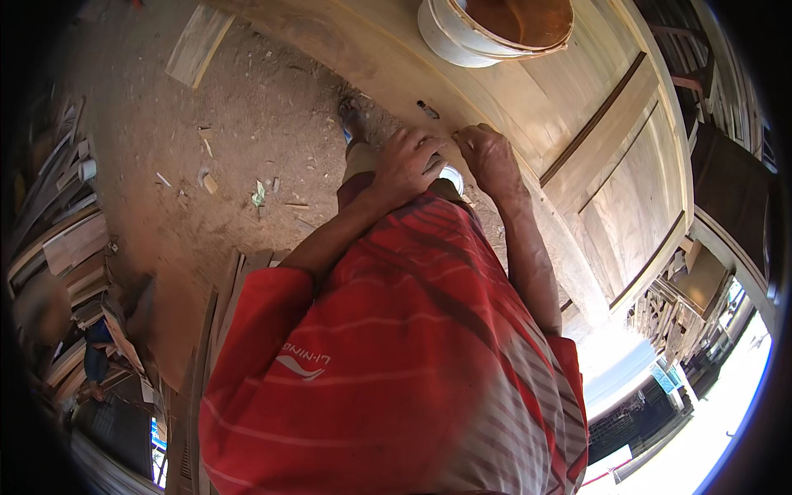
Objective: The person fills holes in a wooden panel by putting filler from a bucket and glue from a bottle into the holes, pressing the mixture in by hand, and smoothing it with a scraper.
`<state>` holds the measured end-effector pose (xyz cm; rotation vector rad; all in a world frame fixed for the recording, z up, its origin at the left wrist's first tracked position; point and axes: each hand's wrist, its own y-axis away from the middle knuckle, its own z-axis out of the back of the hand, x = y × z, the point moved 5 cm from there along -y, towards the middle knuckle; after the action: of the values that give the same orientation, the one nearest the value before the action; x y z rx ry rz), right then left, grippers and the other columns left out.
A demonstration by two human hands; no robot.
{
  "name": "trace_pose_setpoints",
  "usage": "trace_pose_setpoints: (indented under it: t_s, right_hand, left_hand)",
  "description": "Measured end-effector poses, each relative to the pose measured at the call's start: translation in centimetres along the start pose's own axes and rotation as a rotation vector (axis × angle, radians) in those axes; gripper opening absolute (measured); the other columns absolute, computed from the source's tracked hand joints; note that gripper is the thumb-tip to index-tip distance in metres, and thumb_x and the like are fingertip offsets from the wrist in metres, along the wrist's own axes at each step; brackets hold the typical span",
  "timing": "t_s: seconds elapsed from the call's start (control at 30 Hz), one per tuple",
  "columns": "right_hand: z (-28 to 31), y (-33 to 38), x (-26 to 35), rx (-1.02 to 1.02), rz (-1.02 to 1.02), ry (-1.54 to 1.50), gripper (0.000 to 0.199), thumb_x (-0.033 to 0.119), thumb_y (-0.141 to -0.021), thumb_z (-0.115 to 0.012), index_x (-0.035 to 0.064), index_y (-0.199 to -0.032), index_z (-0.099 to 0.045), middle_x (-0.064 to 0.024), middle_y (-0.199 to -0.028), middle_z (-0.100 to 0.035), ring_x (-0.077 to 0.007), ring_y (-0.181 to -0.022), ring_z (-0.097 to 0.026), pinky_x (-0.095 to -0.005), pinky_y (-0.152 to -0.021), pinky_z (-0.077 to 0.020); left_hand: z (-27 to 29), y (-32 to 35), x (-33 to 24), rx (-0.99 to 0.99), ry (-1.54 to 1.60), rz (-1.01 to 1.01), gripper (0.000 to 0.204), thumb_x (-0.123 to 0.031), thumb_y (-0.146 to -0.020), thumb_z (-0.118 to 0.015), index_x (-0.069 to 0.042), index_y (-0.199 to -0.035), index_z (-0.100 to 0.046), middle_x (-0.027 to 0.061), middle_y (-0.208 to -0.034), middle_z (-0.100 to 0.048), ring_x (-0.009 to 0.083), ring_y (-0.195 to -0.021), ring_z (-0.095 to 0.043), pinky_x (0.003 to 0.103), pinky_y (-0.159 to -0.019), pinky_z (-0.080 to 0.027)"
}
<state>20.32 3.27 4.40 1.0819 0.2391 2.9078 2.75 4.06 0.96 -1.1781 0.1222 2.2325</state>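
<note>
Partly curled hands [410, 165] [493, 165] near grained wooden panel [565, 115]; grip unclear.

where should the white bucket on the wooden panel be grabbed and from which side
Probably by the near rim of the white bucket, coming from the person's side with the right hand. That edge faces the person unobstructed, and the open top should let the hand hook over it.
</note>
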Motion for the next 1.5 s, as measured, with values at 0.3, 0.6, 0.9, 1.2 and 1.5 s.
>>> trace_pose_setpoints:
  t_s: [0.3, 0.6, 0.9, 1.2, 1.5]
  right_hand:
    - [-0.1, 0.2, 0.5, -0.014, -0.025, 0.018, 0.008, 0.008, -0.095, -0.067, 0.0005, -0.098, -0.069, -0.0242, -0.092, -0.069, -0.0470, -0.086, -0.069, -0.0556, -0.074, -0.0550]
    - [0.1, 0.6, 0.2, -0.018, -0.073, 0.026, 0.010, 0.008, -0.096, -0.067, -0.0008, -0.093, -0.065, -0.0250, -0.092, -0.067, -0.0479, -0.086, -0.067, -0.0559, -0.073, -0.0522]
    - [-0.2, 1.0, 0.1, -0.054, -0.072, 0.053, 0.010, 0.012, -0.097, -0.070, 0.0021, -0.096, -0.069, -0.0228, -0.090, -0.069, -0.0453, -0.086, -0.069, -0.0527, -0.074, -0.0537]
    - [-0.2, 0.8, 0.4, -0.106, -0.050, 0.016, 0.011, 0.012, -0.097, -0.073, 0.0020, -0.099, -0.070, -0.0221, -0.092, -0.070, -0.0453, -0.083, -0.069, -0.0527, -0.072, -0.0537]
    - [1.0, 1.6, -0.5, -0.094, -0.168, -0.042, 0.015, 0.009, -0.094, -0.074, 0.0009, -0.106, -0.072, -0.0237, -0.100, -0.074, -0.0432, -0.091, -0.073, -0.0487, -0.076, -0.0574]
  left_hand:
    - [0.2, -0.1, -0.1, 0.019, -0.004, 0.014, 0.041, -0.019, -0.082, -0.085, -0.007, -0.118, -0.070, 0.0139, -0.115, -0.063, 0.0372, -0.106, -0.058, 0.049, -0.093, -0.050]
    - [0.0, 0.0, 0.2, 0.034, -0.009, -0.004, 0.040, -0.020, -0.083, -0.082, -0.007, -0.118, -0.069, 0.0127, -0.119, -0.061, 0.0364, -0.108, -0.058, 0.050, -0.095, -0.051]
    - [-0.6, 0.2, -0.7, 0.084, -0.095, -0.037, 0.052, -0.021, -0.086, -0.080, -0.010, -0.135, -0.065, 0.0146, -0.135, -0.055, 0.0361, -0.124, -0.053, 0.051, -0.106, -0.046]
    - [-1.1, 0.5, -0.4, 0.092, -0.102, -0.050, 0.060, -0.022, -0.088, -0.079, -0.008, -0.143, -0.060, 0.0157, -0.147, -0.051, 0.0368, -0.132, -0.049, 0.051, -0.111, -0.043]
    - [-1.8, 1.4, -0.5, 0.127, -0.165, -0.090, 0.072, -0.026, -0.088, -0.078, -0.007, -0.152, -0.052, 0.0165, -0.161, -0.042, 0.0371, -0.137, -0.045, 0.052, -0.112, -0.041]
